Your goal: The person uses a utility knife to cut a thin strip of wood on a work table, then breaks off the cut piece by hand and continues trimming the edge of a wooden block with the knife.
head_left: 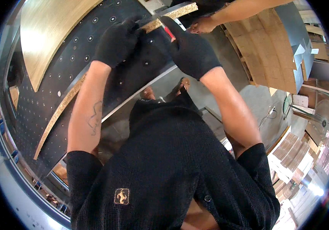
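Observation:
A curved strip of particleboard (59,113) with a raw chipped edge arcs across the black table; it seems to run behind my left arm to the far end piece (181,12). My left hand (119,43), in a black glove, is closed at the strip's edge, its fingertips partly hidden. My right hand (193,51), gloved in black too, grips a slim red-handled tool (168,33) against the strip's edge. What its tip looks like is too blurred to tell. Just beyond, another person's bare hand (202,25) is close to the strip's far end.
The black table (133,76) is dotted with small round fittings and has a pale metal edge. A large light-wood curved panel (53,30) lies at its far left. To the right stands a stack of brown curved boards (262,50). Cardboard pieces (292,151) and a fan (324,122) are farther right.

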A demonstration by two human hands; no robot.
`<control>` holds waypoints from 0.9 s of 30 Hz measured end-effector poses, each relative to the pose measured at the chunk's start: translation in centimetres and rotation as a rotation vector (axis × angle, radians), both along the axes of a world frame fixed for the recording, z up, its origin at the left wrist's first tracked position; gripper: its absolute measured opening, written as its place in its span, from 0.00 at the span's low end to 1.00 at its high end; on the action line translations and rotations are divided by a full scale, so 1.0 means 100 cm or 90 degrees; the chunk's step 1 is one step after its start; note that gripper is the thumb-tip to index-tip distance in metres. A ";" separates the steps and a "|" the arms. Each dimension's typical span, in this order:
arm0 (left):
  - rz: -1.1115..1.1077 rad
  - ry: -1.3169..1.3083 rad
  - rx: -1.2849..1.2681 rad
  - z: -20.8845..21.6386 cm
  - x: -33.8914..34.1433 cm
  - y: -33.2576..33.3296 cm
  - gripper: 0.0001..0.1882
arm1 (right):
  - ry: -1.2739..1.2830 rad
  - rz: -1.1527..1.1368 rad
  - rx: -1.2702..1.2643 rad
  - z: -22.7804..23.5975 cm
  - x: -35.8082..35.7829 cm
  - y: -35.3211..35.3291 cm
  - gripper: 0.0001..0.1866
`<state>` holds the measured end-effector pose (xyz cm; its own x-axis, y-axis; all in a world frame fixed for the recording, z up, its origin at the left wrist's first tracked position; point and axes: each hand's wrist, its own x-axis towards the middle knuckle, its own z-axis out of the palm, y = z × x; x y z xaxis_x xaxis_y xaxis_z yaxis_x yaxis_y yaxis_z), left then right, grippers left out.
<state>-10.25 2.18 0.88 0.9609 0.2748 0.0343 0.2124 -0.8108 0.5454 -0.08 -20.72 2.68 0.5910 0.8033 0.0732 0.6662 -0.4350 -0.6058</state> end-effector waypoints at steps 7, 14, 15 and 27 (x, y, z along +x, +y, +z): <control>-0.017 -0.210 0.238 -0.028 -0.015 -0.039 0.19 | 0.012 -0.040 -0.153 0.010 -0.027 -0.028 0.35; 0.010 -0.209 0.247 -0.027 -0.019 -0.043 0.20 | 0.070 -0.044 -0.234 0.021 -0.024 -0.018 0.34; 0.008 -0.211 0.245 -0.026 -0.018 -0.043 0.20 | 0.070 -0.049 -0.222 0.021 -0.022 -0.016 0.33; -0.014 -0.221 0.252 -0.032 -0.021 -0.038 0.20 | -0.039 -0.016 -0.072 -0.010 0.005 0.003 0.34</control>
<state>-12.31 -1.62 -2.27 0.8802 0.1561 0.4483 0.0542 -0.9713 0.2318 0.37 -20.47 1.71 0.6077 0.7939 0.0200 0.6890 -0.5145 -0.5105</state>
